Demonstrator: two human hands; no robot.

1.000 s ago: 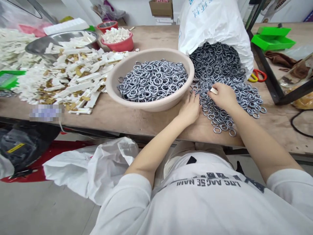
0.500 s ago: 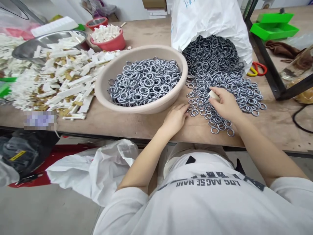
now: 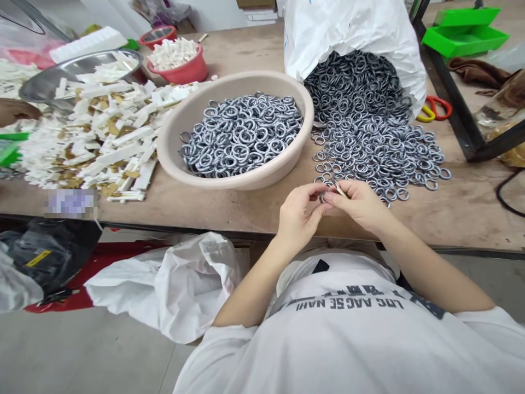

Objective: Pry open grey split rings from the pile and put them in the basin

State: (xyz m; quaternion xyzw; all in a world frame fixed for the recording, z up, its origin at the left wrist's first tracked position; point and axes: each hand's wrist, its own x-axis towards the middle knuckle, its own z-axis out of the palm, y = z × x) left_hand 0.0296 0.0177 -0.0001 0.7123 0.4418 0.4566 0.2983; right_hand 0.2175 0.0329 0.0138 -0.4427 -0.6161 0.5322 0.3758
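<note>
Near table edge (image 3: 353,234), left hand (image 3: 297,218) pinching ring (image 3: 322,197), right hand (image 3: 361,207) clasping stick (image 3: 341,191), room leftward

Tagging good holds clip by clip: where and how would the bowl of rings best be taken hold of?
Likely two spread spots on the near rim of the bowl, coming from the person's side: the rim flares outward above the table, leaving an edge to hook under. White pieces crowd its left, the white bag its right.
</note>
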